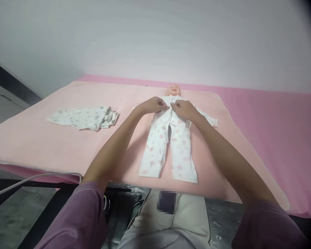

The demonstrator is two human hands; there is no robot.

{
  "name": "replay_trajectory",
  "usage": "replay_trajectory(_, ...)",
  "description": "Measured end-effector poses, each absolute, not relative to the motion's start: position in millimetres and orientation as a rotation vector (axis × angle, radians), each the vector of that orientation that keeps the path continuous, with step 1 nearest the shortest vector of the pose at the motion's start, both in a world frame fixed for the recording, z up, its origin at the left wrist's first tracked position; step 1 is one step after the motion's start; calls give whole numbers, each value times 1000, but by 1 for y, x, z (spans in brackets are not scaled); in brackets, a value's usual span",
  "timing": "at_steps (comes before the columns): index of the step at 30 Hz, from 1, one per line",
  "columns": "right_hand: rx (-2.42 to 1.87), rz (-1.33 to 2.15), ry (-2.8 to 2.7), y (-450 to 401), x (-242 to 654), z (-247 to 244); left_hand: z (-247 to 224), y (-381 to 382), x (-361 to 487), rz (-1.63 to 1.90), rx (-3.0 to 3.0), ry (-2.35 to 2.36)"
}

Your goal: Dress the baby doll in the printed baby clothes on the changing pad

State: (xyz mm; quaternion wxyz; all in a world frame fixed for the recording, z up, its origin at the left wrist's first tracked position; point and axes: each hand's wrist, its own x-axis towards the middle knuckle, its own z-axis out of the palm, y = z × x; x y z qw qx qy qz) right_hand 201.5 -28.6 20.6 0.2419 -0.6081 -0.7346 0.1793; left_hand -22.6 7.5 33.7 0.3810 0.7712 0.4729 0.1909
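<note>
A baby doll (173, 90) lies on its back on the pink cloth, head away from me. It wears a white long-sleeved baby shirt (180, 121) and white baby trousers (152, 148) with a pink print. Over the chest, my left hand (155, 104) pinches the shirt's front edge from the left. My right hand (183, 108) pinches the opposite edge, close beside it at the front opening. The fastening between my fingertips is too small to make out. One sleeve stretches out to the right; my left arm and hand partly cover the other side.
A folded white baby garment (85, 118) with a small dark print lies on the left of the pale pink cloth (41, 141). Darker pink fabric (272, 138) shows at the right and back. A white cable (36, 176) runs along the front left edge. A wall rises behind.
</note>
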Motion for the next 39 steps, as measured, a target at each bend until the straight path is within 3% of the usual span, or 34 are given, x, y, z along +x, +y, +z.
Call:
replay_trajectory(9,-1719,479,-1854,-27,205,13,45,14,-8,502,1920,1275)
replay_trajectory(20,-1225,1054,-1778,-19,237,2,40,16,-7,497,1849,1291)
replay_trajectory(39,-1173,896,-1580,-30,230,-10,34,17,-5,520,1776,1259)
